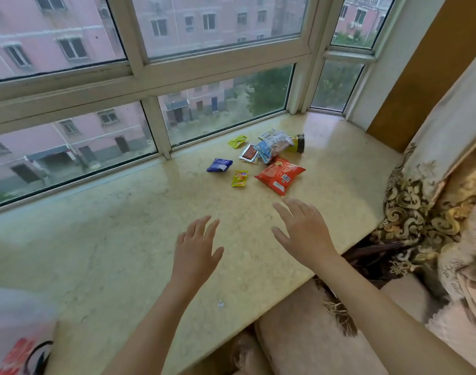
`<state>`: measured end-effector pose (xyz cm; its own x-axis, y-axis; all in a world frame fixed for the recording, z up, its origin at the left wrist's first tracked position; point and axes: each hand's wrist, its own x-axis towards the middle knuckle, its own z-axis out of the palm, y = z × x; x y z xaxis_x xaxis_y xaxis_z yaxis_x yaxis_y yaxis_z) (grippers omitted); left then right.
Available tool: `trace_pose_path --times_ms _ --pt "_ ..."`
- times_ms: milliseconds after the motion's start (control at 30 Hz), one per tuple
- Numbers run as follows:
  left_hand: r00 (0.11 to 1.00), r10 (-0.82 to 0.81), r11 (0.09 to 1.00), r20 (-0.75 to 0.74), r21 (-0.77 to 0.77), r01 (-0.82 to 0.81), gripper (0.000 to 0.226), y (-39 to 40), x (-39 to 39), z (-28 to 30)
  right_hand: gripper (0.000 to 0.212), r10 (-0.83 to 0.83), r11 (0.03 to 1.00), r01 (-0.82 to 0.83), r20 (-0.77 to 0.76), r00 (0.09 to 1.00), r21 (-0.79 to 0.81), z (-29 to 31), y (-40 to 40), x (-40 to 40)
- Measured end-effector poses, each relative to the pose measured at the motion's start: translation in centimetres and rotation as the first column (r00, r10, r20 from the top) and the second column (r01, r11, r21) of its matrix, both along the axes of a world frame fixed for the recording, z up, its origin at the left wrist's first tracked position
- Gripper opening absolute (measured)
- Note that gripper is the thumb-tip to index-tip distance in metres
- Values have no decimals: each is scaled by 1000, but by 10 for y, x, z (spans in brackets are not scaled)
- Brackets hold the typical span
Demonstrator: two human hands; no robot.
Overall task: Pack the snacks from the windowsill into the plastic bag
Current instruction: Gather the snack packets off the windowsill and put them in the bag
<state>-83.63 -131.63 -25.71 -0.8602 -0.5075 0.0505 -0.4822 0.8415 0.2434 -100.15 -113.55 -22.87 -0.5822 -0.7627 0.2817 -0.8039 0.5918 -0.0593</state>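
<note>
With both my left hand (196, 247) and right hand (304, 231) spread empty, I reckon the red chip bag (280, 173) is light, puffy, slippery—best pinched by its crimped edge.

Snacks (261, 158) (scattered) on windowsill (123, 239)

home, bay window | marble windowsill (123, 253) | patterned curtain (426, 201) | apartment blocks (55, 44) outside

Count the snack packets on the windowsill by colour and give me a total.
Red: 1, the large red bag
Yellow-green: 2
Dark blue: 1
Light blue and clear: 1
Red-striped clear: 1
Dark green: 1, partly hidden
Total: 7
</note>
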Motion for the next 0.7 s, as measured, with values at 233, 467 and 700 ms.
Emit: trace_pose_path --times_ms 233,467,700 --pt "998 -7 1000 67 29 5 65 -59 -142 -46 53 -26 998 21 82 996 67 -44 -56 -116" --pt "988 11 998 156 64 -22 63 -116 -281 -94 57 -59 986 35 144 988 165 -93 -99 -223" --pt "980 0 974 198 221 -44 56 -167 -378 -168 57 -187 970 128 298 936 209 -163 -125 -305"
